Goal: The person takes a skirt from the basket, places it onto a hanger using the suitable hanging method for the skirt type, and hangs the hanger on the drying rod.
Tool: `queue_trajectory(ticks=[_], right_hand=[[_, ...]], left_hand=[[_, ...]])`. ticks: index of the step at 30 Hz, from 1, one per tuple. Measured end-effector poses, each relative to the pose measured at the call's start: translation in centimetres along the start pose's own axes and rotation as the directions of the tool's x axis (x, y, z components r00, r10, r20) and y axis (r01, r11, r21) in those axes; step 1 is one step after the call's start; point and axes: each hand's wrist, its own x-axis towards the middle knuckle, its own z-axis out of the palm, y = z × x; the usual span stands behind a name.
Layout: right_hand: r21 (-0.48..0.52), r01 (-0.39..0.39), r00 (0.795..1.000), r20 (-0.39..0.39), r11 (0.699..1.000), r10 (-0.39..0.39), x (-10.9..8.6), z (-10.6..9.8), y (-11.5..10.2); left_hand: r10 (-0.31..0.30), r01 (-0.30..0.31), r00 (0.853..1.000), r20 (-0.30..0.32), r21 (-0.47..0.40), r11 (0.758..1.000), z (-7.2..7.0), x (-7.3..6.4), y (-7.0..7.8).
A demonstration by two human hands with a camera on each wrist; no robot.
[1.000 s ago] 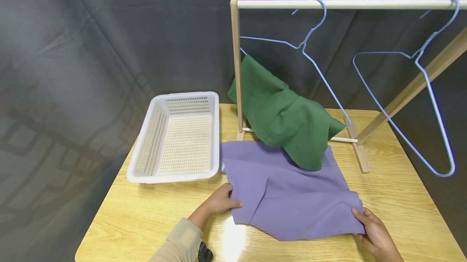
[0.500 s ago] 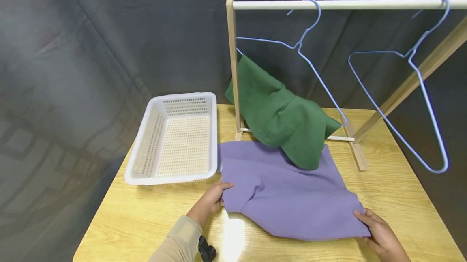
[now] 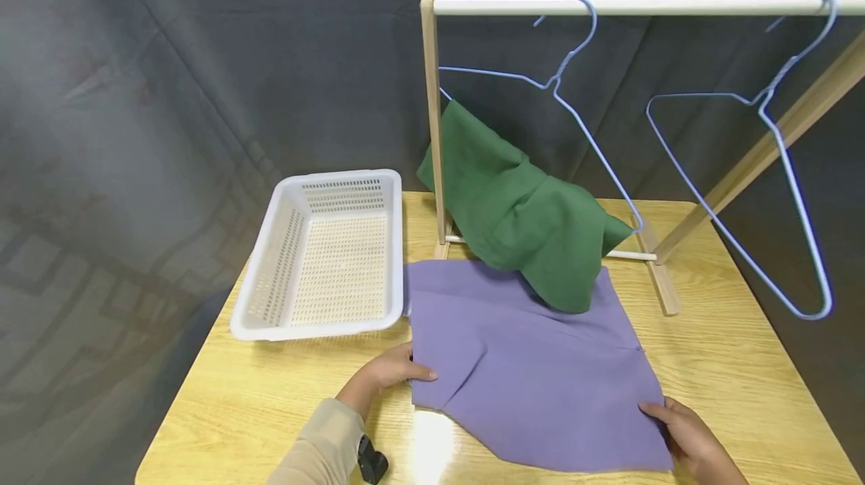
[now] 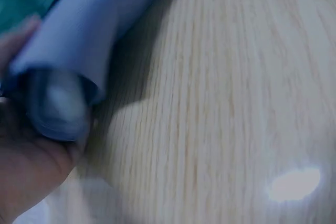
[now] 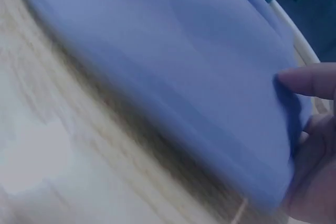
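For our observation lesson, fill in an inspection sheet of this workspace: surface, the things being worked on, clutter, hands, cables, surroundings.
Surface: wooden table, pale grain, with a bright glare spot near the front.
Things in hand: purple cloth spread flat on the table, one fold near its left edge.
Clutter: white basket left of the cloth; green cloth draped from a hanger on the wooden rack, its lower edge over the purple cloth; a second hanger bare.
Hands: left hand grips the cloth's left edge; right hand holds its front right corner.
Cables: nothing seen.
Surroundings: dark curtain behind.
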Motion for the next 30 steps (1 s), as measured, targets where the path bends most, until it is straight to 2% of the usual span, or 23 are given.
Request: queue_trajectory(ticks=[3, 6, 9, 11, 14, 16, 18, 20, 22, 23, 25, 27, 28, 30], right_hand=[[-0.046, 0.006, 0.987, -0.161, 0.999, -0.013, 0.3, 0.7, -0.4], [-0.066, 0.016, 0.975, -0.221, 0.998, -0.03, 0.3, 1.2, -0.6], [-0.082, 0.021, 0.979, -0.199, 0.996, -0.037, 0.2, 1.4, -0.5], [-0.098, 0.023, 0.985, -0.166, 0.995, -0.039, 0.1, 1.5, -0.3], [-0.124, 0.04, 0.996, -0.076, 0.991, -0.049, 0.0, 1.5, -0.1], [-0.131, 0.06, 0.998, -0.011, 0.99, -0.062, 0.0, 1.5, 0.0], [-0.124, 0.083, 0.996, 0.042, 0.989, -0.078, 0.0, 1.5, 0.1], [-0.117, 0.083, 0.996, 0.045, 0.99, -0.078, 0.1, 1.6, 0.2], [-0.104, 0.073, 0.997, 0.009, 0.992, -0.072, 0.1, 1.8, 0.3], [-0.093, 0.064, 0.998, -0.02, 0.994, -0.066, 0.1, 1.9, 0.3], [-0.092, 0.039, 0.995, -0.092, 0.995, -0.047, 0.2, 2.2, 0.2], [-0.083, 0.029, 0.985, -0.165, 0.996, -0.042, 0.3, 2.5, 0.1], [-0.08, 0.026, 0.979, -0.2, 0.996, -0.041, 0.4, 2.6, -0.1], [-0.095, 0.028, 0.967, -0.251, 0.995, -0.052, 0.5, 2.8, -0.3]], left_hand=[[0.054, -0.041, 0.995, -0.087, 0.147, 0.988, 0.1, 0.3, 0.1], [0.064, -0.026, 0.972, -0.225, 0.169, 0.985, 0.2, 0.5, 0.1], [0.049, 0.009, 0.936, -0.347, 0.163, 0.987, 0.0, 0.7, 0.1], [0.053, 0.042, 0.913, -0.404, 0.223, 0.974, -0.2, 0.9, 0.0], [0.041, 0.105, 0.898, -0.437, 0.304, 0.947, -0.6, 1.1, -0.1], [0.02, 0.119, 0.904, -0.428, 0.298, 0.947, -1.0, 1.2, -0.2], [-0.03, 0.113, 0.926, -0.377, 0.2, 0.973, -1.4, 1.2, -0.2], [-0.084, 0.107, 0.954, -0.287, 0.063, 0.992, -1.8, 0.8, -0.3], [-0.136, 0.128, 0.976, -0.171, -0.058, 0.99, -2.1, 0.2, -0.4], [-0.142, 0.133, 0.985, -0.099, -0.095, 0.987, -2.2, 0.0, -0.4], [-0.118, 0.117, 0.993, -0.005, -0.069, 0.991, -2.4, -0.6, -0.4], [-0.079, 0.082, 0.996, 0.05, -0.046, 0.996, -2.4, -1.0, -0.5], [-0.059, 0.061, 0.996, 0.063, -0.027, 0.998, -2.4, -1.1, -0.5], [-0.044, 0.044, 0.999, 0.022, 0.014, 0.999, -2.4, -1.1, -0.7]])
